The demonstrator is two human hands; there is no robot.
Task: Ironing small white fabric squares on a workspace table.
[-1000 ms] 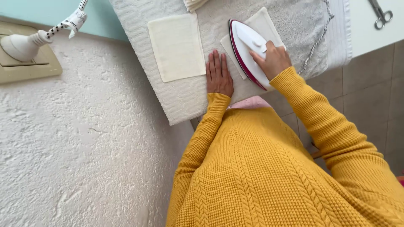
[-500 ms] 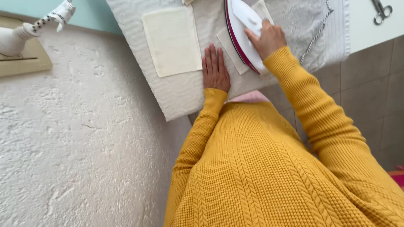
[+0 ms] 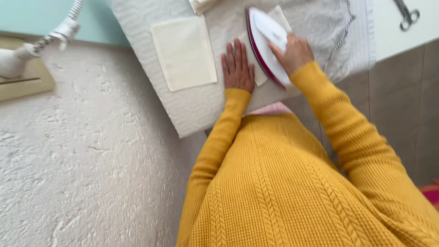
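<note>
One iron [image 3: 267, 43], two cloth pieces [image 3: 184, 52], one scissors [image 3: 407, 16].

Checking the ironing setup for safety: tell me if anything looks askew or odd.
Nothing stands out. The right hand holds the iron on a cloth piece; the left hand lies flat beside it. Another cloth rectangle lies flat on the padded board.

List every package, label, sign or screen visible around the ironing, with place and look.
None in view: only plain cloth pieces, a white and magenta iron under the right hand, and metal scissors on the white counter at top right.
</note>
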